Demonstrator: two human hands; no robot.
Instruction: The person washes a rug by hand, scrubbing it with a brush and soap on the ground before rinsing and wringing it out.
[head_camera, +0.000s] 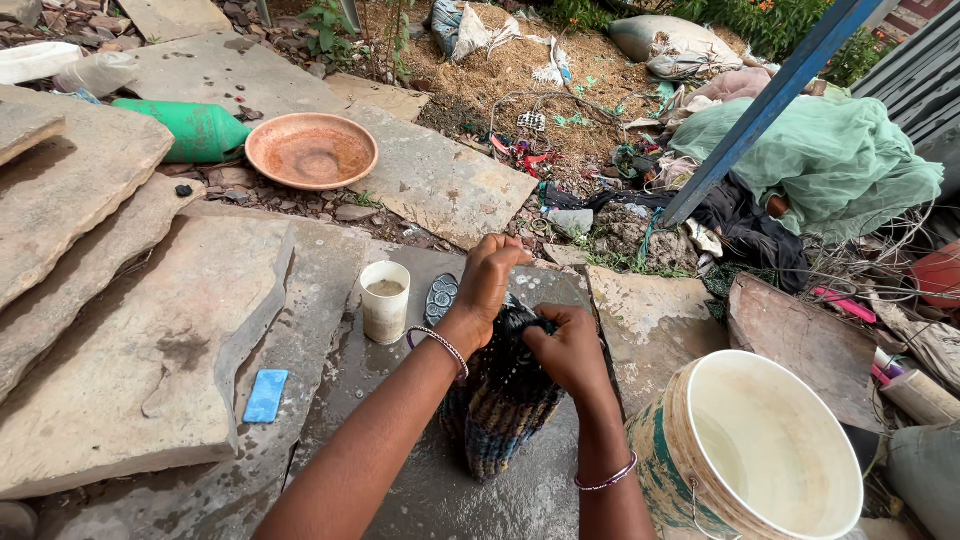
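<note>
A dark, striped wet cloth lies bunched on a wet flat stone slab in the lower middle. My left hand grips the cloth's far end, fist closed. My right hand presses and clutches the cloth's upper part just to the right. Both wrists wear thin bangles. A small white cup with murky liquid stands left of my left hand, and a dark patterned oval object lies beside it.
A large white bucket stands at the lower right. A blue rectangular bar lies on the left slab. Farther off are an orange-brown basin, a green bottle, a blue pole, a green cloth heap and rubble.
</note>
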